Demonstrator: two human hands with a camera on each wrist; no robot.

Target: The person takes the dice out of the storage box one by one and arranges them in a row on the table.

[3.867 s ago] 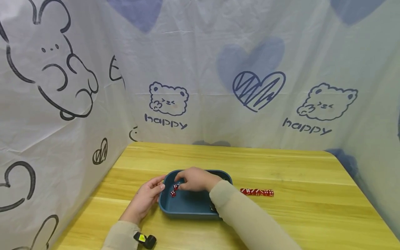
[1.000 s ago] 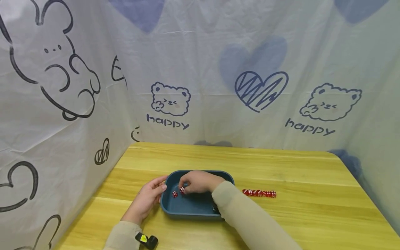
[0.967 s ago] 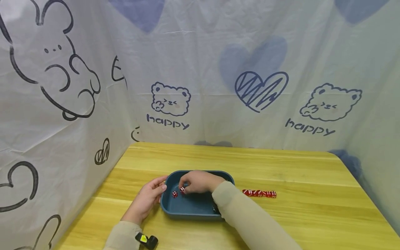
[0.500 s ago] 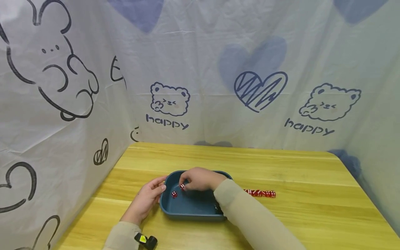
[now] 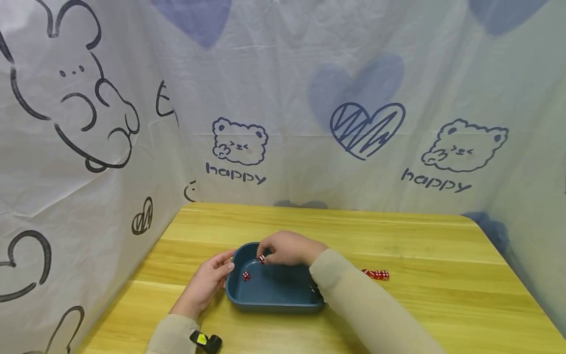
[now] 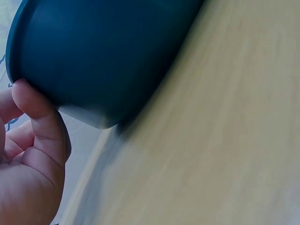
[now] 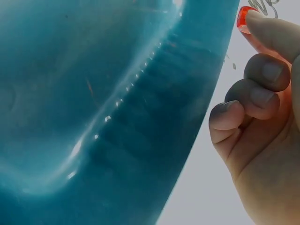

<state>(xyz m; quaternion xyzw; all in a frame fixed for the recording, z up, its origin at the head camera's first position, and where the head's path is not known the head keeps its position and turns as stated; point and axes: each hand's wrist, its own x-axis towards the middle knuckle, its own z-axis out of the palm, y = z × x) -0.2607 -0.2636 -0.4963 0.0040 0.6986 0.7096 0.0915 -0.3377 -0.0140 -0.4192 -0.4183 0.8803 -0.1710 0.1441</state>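
A blue rectangular box stands on the table. My left hand grips it at its left end, thumb near the rim; in the left wrist view the thumb touches the box's outer wall. My right hand is over the back part of the box and pinches a red die between thumb and fingers. The right wrist view shows that die's red edge at the fingertips, above the box's rim. Another red die with white dots lies on the box floor toward the left.
A row of red dice lies on the wooden table right of the box, partly hidden by the right sleeve. A printed cloth hangs behind the table and along both sides.
Earlier the die by my right hand was low in the box; my right hand now holds it and has moved up, back and slightly right. The left hand stays on the box.
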